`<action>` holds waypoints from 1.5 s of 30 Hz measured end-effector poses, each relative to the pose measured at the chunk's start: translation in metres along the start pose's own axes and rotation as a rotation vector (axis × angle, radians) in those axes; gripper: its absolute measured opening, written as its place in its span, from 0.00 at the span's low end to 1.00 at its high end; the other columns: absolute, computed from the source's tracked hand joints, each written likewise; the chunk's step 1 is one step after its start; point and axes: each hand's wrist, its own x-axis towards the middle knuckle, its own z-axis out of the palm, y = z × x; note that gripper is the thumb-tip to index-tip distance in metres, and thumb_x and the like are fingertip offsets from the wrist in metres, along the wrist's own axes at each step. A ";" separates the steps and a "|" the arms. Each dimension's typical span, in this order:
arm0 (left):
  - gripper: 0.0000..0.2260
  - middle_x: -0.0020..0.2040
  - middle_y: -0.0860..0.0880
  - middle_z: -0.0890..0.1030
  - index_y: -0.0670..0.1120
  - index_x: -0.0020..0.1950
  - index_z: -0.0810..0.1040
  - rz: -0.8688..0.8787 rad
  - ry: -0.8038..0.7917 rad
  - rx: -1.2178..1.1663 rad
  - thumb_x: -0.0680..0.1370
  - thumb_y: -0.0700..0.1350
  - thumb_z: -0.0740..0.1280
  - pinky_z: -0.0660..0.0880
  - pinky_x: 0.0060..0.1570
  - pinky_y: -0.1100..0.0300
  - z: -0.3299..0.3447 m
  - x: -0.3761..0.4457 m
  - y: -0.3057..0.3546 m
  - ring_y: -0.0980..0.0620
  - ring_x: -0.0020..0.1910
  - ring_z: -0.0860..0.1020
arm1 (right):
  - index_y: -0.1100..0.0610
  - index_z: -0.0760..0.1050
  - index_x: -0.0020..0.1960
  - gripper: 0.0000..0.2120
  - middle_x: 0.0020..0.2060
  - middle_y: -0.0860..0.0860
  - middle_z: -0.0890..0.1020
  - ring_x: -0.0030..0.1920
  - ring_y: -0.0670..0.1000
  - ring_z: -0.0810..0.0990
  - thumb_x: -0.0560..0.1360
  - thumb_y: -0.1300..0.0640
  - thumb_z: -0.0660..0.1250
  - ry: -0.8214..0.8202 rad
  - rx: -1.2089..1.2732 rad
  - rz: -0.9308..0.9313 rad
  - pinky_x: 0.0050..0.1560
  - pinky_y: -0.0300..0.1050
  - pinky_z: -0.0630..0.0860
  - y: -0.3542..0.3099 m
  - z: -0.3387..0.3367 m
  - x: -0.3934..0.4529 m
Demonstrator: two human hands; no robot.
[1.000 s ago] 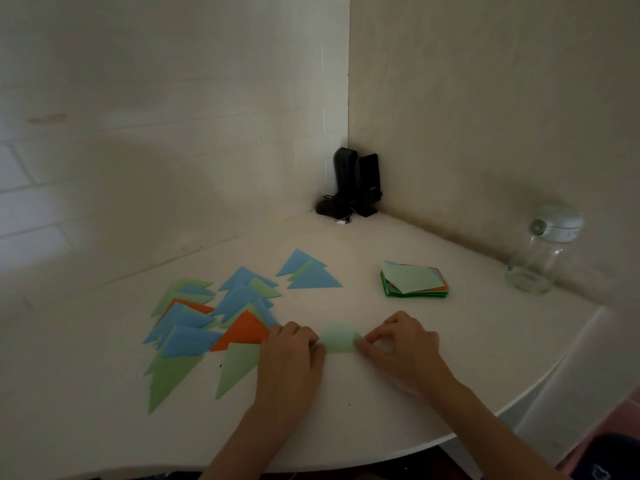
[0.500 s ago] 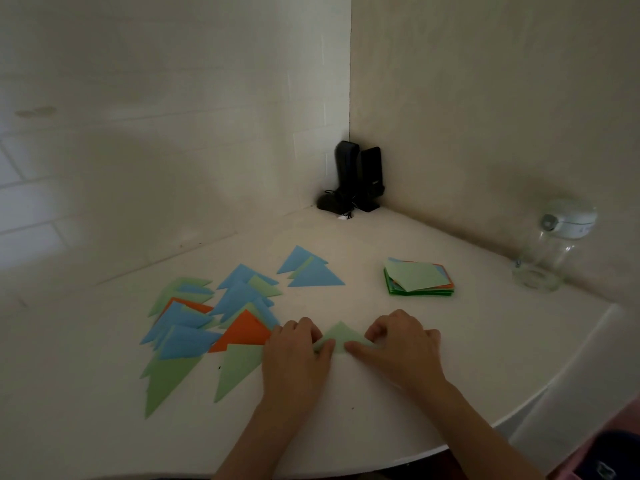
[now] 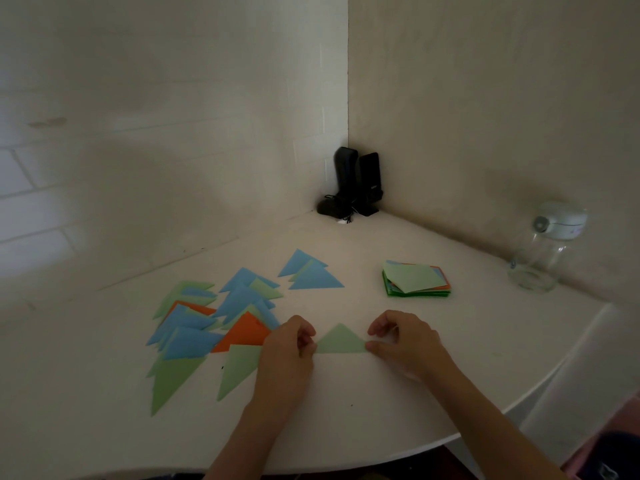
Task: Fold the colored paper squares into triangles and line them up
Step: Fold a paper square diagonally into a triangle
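Note:
A light green paper triangle [image 3: 341, 341] lies flat on the white table [image 3: 398, 403], its long edge toward me. My left hand [image 3: 289, 348] pinches its left corner with curled fingers. My right hand [image 3: 403, 341] pinches its right corner between thumb and fingers. Left of my hands spreads a row of several folded triangles [image 3: 214, 320] in blue, green and orange, overlapping one another. Two blue triangles [image 3: 311, 275] lie farther back. A stack of unfolded colored squares [image 3: 415, 280], light green on top, sits at the back right.
Black speakers [image 3: 356, 183] stand in the wall corner. A clear glass jar with a white lid [image 3: 543, 251] stands at the right by the wall. The table's curved front edge [image 3: 450, 441] runs near my forearms.
The curved, half-folded green paper has been pressed flat into a triangle. My hands have slid apart from its middle to its two outer corners.

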 end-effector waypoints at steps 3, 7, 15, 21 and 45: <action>0.14 0.34 0.54 0.76 0.47 0.41 0.75 -0.016 0.018 0.020 0.69 0.28 0.65 0.67 0.34 0.72 -0.001 -0.002 0.002 0.58 0.34 0.73 | 0.41 0.74 0.41 0.08 0.39 0.39 0.76 0.38 0.39 0.71 0.68 0.50 0.73 0.011 0.002 -0.003 0.58 0.48 0.70 0.000 0.001 -0.003; 0.14 0.43 0.45 0.78 0.43 0.50 0.78 0.027 0.031 0.221 0.70 0.29 0.63 0.66 0.39 0.62 0.005 -0.005 0.012 0.47 0.44 0.76 | 0.40 0.72 0.39 0.09 0.36 0.39 0.72 0.36 0.38 0.70 0.69 0.50 0.72 0.049 -0.008 -0.026 0.58 0.47 0.69 0.000 0.002 -0.007; 0.13 0.52 0.49 0.73 0.48 0.57 0.72 -0.121 -0.146 0.215 0.75 0.49 0.68 0.70 0.48 0.62 0.011 0.004 0.034 0.52 0.50 0.74 | 0.37 0.70 0.39 0.09 0.44 0.40 0.74 0.40 0.39 0.69 0.71 0.48 0.69 0.067 -0.047 -0.056 0.56 0.45 0.63 0.002 0.006 -0.010; 0.05 0.40 0.53 0.78 0.51 0.49 0.75 -0.130 -0.145 -0.038 0.75 0.43 0.68 0.68 0.35 0.74 0.008 0.013 0.024 0.61 0.38 0.74 | 0.41 0.72 0.38 0.08 0.40 0.41 0.77 0.39 0.41 0.73 0.69 0.48 0.71 0.150 -0.010 -0.121 0.52 0.45 0.70 0.011 0.011 -0.008; 0.09 0.52 0.45 0.74 0.48 0.54 0.77 -0.089 0.161 0.374 0.75 0.43 0.69 0.69 0.46 0.52 0.034 0.107 -0.015 0.44 0.53 0.71 | 0.50 0.83 0.48 0.07 0.48 0.46 0.76 0.47 0.49 0.77 0.72 0.49 0.70 0.540 -0.046 -0.009 0.43 0.41 0.71 0.036 -0.023 0.060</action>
